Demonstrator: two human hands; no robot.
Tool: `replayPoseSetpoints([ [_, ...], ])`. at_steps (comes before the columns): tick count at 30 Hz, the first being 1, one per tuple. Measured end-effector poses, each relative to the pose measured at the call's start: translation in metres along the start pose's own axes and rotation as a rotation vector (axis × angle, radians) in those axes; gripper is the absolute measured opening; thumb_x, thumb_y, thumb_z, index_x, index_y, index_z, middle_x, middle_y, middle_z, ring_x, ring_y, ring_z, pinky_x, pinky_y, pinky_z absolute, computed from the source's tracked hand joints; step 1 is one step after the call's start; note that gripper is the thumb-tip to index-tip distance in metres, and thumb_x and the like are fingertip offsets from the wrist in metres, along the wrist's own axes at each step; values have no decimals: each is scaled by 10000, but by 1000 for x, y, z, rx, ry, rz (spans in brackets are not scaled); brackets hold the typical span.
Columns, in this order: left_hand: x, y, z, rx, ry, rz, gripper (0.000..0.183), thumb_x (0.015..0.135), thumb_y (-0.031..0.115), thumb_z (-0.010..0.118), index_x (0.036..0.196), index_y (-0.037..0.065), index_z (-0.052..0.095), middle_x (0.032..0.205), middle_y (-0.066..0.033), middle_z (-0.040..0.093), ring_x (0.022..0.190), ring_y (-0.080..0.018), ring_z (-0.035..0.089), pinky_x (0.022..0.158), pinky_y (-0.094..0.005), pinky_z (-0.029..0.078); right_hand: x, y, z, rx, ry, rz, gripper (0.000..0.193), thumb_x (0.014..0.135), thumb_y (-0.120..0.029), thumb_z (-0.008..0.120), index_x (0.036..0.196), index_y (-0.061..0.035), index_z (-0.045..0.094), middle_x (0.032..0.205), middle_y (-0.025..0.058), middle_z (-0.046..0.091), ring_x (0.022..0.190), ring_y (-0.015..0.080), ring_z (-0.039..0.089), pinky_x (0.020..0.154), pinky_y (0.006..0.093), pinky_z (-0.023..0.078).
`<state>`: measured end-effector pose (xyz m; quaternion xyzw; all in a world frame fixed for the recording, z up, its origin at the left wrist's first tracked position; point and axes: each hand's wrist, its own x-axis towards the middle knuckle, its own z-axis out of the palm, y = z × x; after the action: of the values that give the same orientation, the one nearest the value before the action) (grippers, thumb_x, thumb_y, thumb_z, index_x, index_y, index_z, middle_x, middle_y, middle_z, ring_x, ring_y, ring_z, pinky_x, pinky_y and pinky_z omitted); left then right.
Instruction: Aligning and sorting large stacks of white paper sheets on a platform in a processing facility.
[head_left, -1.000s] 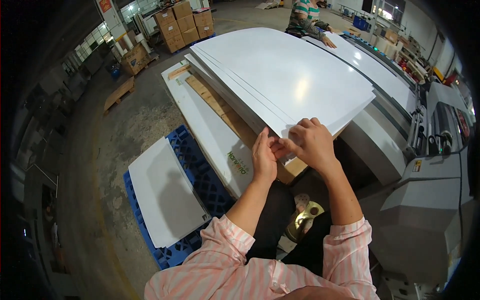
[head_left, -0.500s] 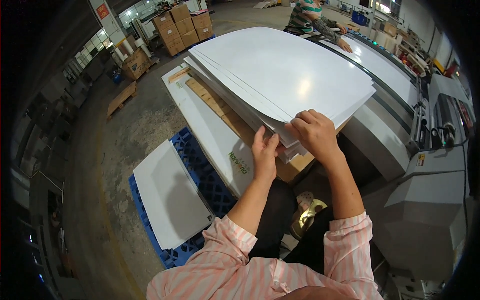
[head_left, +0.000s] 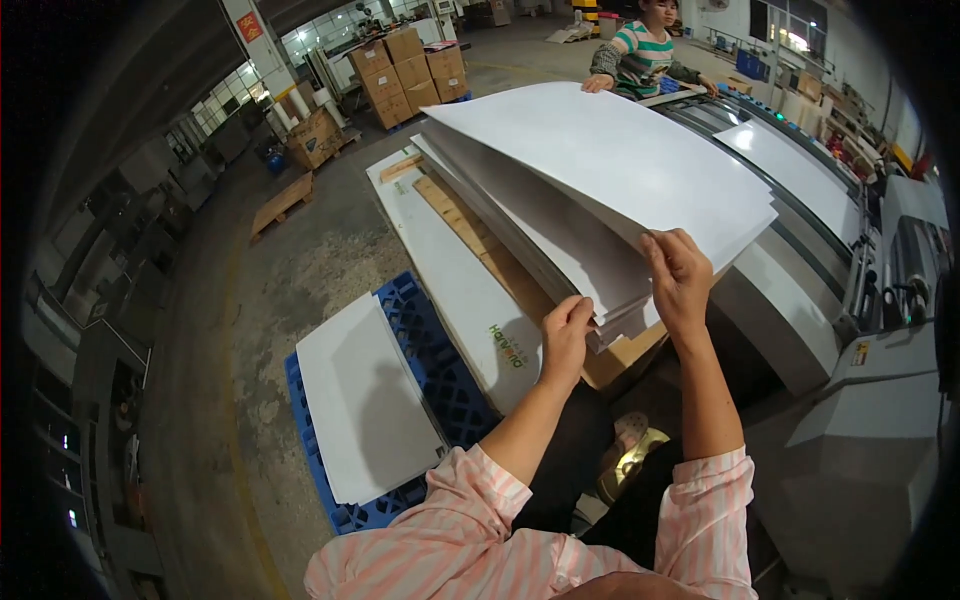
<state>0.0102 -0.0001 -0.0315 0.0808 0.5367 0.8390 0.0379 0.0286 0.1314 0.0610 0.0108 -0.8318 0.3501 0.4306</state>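
A large white sheet (head_left: 620, 150) is raised along its near left side, with a dark gap under it. My right hand (head_left: 682, 280) pinches its near corner, thumb and fingers closed on the edge. Below and to the left, my left hand (head_left: 567, 345) is closed at the near corner of the sheet stack (head_left: 585, 270), fingertips pressed on the edge of the lower sheets. The far edge of the raised sheet lies by a co-worker's hand (head_left: 597, 83).
On my left, a second pile of white sheets (head_left: 365, 400) rests on a blue plastic pallet (head_left: 405, 310). A long grey machine (head_left: 870, 400) stands at right. Cardboard boxes (head_left: 405, 75) are stacked at the back, and a wooden pallet (head_left: 282, 205) lies on the floor.
My right hand has lifted the top sheet's corner, widening the gap beneath. The left hand has closed on the lower edge. The co-worker has turned and put a hand at the far edge.
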Motion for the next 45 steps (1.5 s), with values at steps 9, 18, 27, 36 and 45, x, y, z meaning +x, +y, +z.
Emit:
replayPoseSetpoints([
  [9,3,-6,-3,-31,-55,34,124,839,109,513,785,5,553,697,24,489,669,-54,438,592,-205,356,-12,3,5,-253,-297,-286,96,729,-106,617,817,-76,640,691,44,554,673,221,517,565,325,432],
  [18,5,-2,-5,-198,-14,-82,366,896,316,491,1105,23,557,931,-21,556,778,-99,533,671,-238,444,-12,-12,-2,-259,-349,-444,120,757,-171,618,829,-81,653,729,38,578,705,214,529,594,317,450],
  [27,5,-11,-7,153,-71,132,379,826,75,563,1198,27,508,735,22,508,653,-51,447,609,-200,389,-4,-4,5,-95,37,-145,90,746,-142,650,813,-81,652,723,31,600,670,212,539,575,309,434],
  [36,4,8,-5,-342,-25,-11,536,929,272,372,1357,29,160,940,-141,551,764,-203,563,691,-353,515,-16,10,11,-406,-421,-250,102,728,-168,604,763,-86,653,700,52,566,713,236,541,612,349,452],
  [45,8,-2,-15,-440,-98,-74,510,925,232,402,1325,-21,214,922,-132,560,765,-188,573,681,-317,520,-21,-11,11,-387,-442,-229,332,709,-383,596,623,-64,630,682,81,573,721,252,542,612,349,450],
])
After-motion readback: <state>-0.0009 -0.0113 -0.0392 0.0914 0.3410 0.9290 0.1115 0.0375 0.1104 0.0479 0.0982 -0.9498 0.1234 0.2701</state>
